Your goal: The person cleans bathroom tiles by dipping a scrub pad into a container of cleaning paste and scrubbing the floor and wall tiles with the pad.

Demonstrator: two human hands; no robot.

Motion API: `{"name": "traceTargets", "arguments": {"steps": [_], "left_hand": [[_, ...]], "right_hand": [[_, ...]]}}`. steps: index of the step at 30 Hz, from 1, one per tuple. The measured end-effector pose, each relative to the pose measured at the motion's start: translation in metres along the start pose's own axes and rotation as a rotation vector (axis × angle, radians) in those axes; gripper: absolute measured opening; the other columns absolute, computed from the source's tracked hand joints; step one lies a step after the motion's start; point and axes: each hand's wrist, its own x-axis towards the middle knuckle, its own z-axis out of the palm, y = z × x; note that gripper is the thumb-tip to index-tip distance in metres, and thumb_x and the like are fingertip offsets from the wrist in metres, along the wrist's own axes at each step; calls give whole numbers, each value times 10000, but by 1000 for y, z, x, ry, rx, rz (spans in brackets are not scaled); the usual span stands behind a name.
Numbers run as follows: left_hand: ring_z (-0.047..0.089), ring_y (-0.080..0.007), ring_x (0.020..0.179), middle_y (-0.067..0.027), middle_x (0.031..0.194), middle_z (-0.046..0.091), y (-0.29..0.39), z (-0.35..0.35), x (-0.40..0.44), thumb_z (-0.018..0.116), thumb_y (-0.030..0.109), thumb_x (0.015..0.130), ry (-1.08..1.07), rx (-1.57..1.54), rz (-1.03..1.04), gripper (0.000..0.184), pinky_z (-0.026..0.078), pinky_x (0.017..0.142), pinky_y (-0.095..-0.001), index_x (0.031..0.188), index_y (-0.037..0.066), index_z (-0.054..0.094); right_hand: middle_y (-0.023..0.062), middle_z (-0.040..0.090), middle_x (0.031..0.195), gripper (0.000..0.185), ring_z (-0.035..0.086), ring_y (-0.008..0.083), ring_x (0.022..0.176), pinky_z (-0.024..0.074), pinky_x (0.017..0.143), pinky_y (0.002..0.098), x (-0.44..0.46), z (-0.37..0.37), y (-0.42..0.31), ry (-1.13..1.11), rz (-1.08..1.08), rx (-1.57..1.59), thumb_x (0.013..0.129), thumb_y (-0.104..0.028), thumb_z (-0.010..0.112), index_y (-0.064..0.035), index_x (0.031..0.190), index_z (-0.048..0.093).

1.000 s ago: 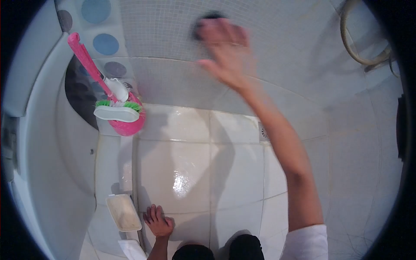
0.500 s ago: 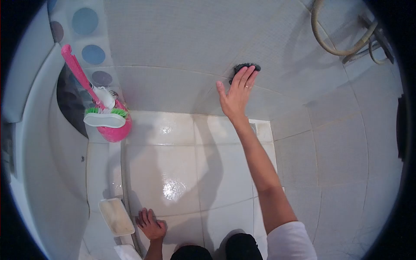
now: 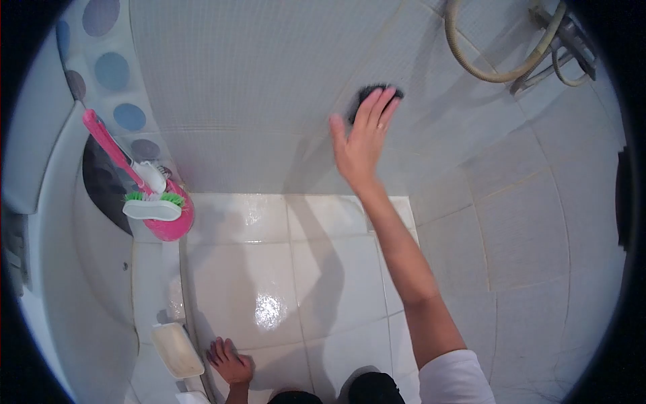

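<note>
My right hand (image 3: 363, 141) is stretched out against the tiled wall (image 3: 256, 114), with a black scrubbing pad (image 3: 363, 95) under its fingers. The thumb stands apart from the other fingers, and the palm hides part of the pad. Down on the wet white floor (image 3: 235, 283) lies my left hand (image 3: 230, 362), fingers spread and nothing in it. Just left of it is a shallow, pale rectangular tray (image 3: 177, 351) with a beige bottom.
At the left, a pink holder (image 3: 171, 225) contains a pink-handled brush (image 3: 111, 145) and a white brush with green bristles (image 3: 153, 210). A white curved fixture (image 3: 64, 269) borders that side. A beige shower hose (image 3: 471, 67) hangs at the upper right.
My right hand and the pad have shifted slightly up and left in view. The whole view has tilted, so the floor and pink holder appear lower. My left hand stays on the floor.
</note>
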Motion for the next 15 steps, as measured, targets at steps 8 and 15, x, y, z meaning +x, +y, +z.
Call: {"name": "traceTargets", "arguments": {"steps": [8, 15], "left_hand": [[331, -417, 1280, -192, 1352, 386, -1, 3, 1, 470, 275, 729, 8, 37, 12, 573, 212, 1041, -643, 1245, 29, 429], [348, -417, 1269, -191, 1347, 393, -3, 1, -3, 478, 258, 717, 34, -39, 19, 574, 221, 1033, -647, 1249, 49, 433]], "right_hand": [[150, 190, 1535, 698, 127, 342, 1421, 106, 1147, 500, 196, -66, -71, 392, -339, -133, 925, -497, 475, -86, 1457, 287], [147, 221, 1528, 795, 144, 386, 1413, 129, 1116, 556, 53, -28, 7, -219, -672, -274, 833, -491, 572, -44, 1437, 312]]}}
